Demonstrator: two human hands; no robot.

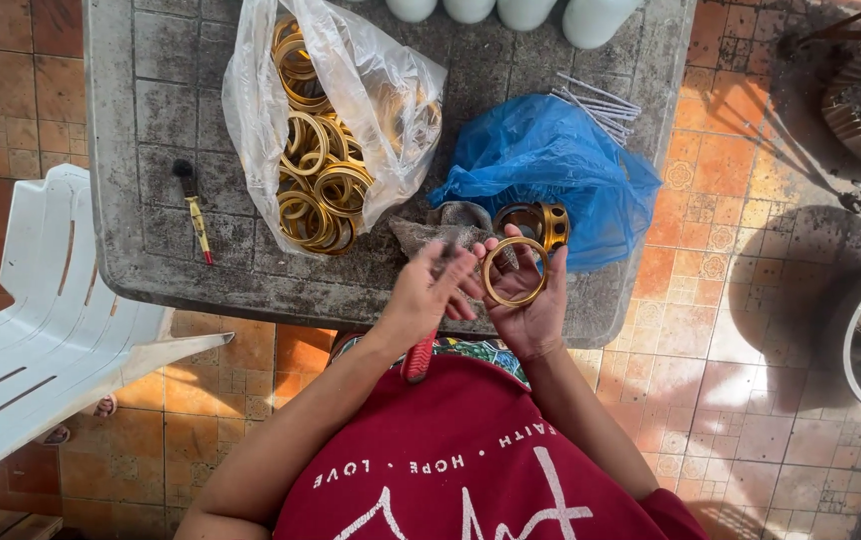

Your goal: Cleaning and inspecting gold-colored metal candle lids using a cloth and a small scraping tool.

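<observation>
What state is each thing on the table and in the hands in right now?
Ring: held in right hand, flat on the palm.
Left hand: fingers touching the ring's edge.
Clear bag: open, full of gold rings.
Blue bag: crumpled, open.
Gold cap: lying by the blue bag.
Screwdriver: lying untouched.

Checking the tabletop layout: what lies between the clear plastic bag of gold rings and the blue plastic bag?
In the head view, a crumpled grey cloth lies between the clear bag and blue bag.

Left hand (429, 295) raised with fingers spread, right hand (526, 300) palm up, fingers curled, forearms converging
</observation>
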